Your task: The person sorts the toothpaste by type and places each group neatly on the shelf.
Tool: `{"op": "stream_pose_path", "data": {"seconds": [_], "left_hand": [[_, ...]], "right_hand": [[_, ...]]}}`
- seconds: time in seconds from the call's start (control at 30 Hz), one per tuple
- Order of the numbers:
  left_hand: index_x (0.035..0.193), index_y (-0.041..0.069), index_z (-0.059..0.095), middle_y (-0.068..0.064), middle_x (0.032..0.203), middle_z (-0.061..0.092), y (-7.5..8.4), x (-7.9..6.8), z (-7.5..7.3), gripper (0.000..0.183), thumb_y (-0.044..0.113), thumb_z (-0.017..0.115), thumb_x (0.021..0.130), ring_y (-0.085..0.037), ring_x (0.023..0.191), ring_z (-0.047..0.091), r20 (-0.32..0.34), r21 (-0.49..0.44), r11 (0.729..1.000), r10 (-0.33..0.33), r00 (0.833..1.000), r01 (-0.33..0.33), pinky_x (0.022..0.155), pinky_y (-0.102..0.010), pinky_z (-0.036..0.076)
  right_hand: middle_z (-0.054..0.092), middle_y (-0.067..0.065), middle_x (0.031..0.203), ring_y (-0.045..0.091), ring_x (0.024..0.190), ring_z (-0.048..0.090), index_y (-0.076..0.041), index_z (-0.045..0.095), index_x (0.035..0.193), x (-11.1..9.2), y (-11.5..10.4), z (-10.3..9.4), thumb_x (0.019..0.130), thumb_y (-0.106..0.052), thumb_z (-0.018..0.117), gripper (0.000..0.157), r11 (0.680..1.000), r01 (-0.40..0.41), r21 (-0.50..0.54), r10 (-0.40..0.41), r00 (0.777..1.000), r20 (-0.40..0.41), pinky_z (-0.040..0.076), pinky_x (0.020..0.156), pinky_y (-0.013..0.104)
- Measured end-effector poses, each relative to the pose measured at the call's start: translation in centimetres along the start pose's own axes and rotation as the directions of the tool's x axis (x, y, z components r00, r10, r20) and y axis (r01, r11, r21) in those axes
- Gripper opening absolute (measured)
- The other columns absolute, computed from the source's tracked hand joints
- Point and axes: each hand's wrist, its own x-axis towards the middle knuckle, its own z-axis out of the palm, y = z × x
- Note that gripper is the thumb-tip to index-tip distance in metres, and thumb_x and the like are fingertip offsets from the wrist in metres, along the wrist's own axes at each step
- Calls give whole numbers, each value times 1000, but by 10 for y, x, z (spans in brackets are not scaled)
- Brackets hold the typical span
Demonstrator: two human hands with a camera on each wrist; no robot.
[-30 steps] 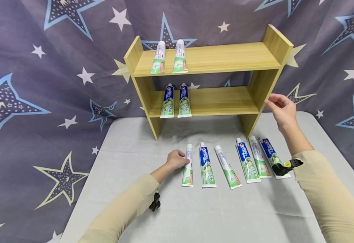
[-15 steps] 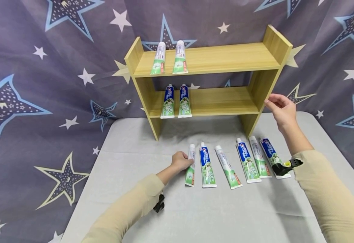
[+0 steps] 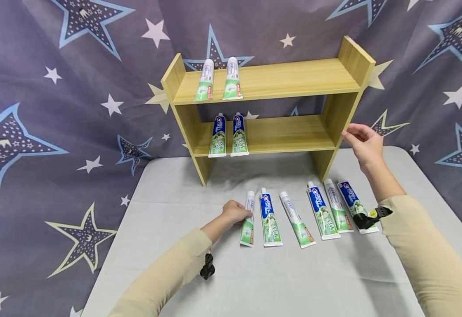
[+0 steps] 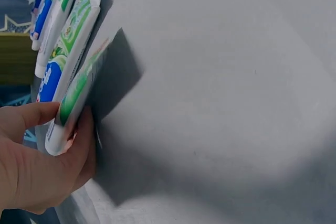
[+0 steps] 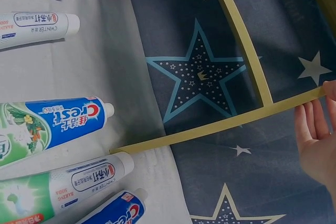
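Note:
My left hand [image 3: 235, 212] pinches a white-and-green toothpaste tube [image 3: 247, 231] near its capped end, thumb on one side and fingers on the other. In the left wrist view this tube [image 4: 79, 90] is tilted and casts a shadow on the cloth. Beside it lies a blue-and-green Crest toothpaste tube [image 3: 269, 218]. My right hand [image 3: 365, 143] grips the front edge of the right side panel of a two-tier wooden shelf [image 3: 294, 79]. In the right wrist view its fingers [image 5: 307, 121] lie along the panel's outer side.
More tubes lie rightward on the grey cloth: a white-and-green one [image 3: 297, 220], a Crest one [image 3: 323, 211] and others under my right forearm. Two white-and-green tubes [image 3: 232, 79] rest on the upper shelf, two Crest tubes [image 3: 240, 134] on the lower. A starry curtain [image 3: 37, 176] hangs behind.
My left hand has shifted slightly right, and the white-and-green tube has moved and turned a little with it towards the Crest tube. The right hand stays at the shelf.

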Motion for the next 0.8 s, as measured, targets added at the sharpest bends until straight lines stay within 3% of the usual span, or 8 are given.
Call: {"op": "stream_pose_path", "data": {"seconds": [0.2, 0.43, 0.67, 0.8], "left_hand": [[94, -5, 65, -19, 92, 73, 1, -6, -9, 25, 7, 77, 75, -13, 61, 67, 103, -104, 994, -32, 994, 43, 62, -24, 61], [102, -9, 64, -20, 94, 73, 8, -13, -16, 28, 6, 73, 81, -10, 56, 63, 214, -171, 981, -52, 975, 89, 59, -20, 59], [110, -10, 63, -9, 79, 71, 18, -21, -21, 33, 6, 72, 83, -8, 56, 63, 270, -218, 970, -43, 962, 105, 58, -19, 59], [111, -11, 61, -8, 78, 71, 28, -27, -23, 33, 5, 71, 83, -8, 57, 64, 297, -240, 966, -24, 955, 98, 59, -19, 60]], "right_hand": [[68, -14, 75, -2, 73, 62, -18, 68, 84, 0, 1, 0, 82, 7, 67, 25, 1000, 3, 11, -3, 1000, 3, 53, 67, 5], [68, -14, 75, -3, 73, 62, -18, 68, 84, 1, 1, 0, 82, 6, 68, 25, 1000, 2, 4, -2, 1000, 4, 53, 66, 4], [68, -14, 76, -3, 73, 61, -18, 67, 84, 1, 1, 0, 82, 6, 67, 24, 1000, -3, 12, 3, 1000, 14, 53, 67, 4], [68, -13, 76, -3, 73, 62, -17, 67, 85, 0, 0, 0, 82, 6, 67, 23, 1000, -2, 19, 1, 1000, 19, 53, 67, 4]]}}
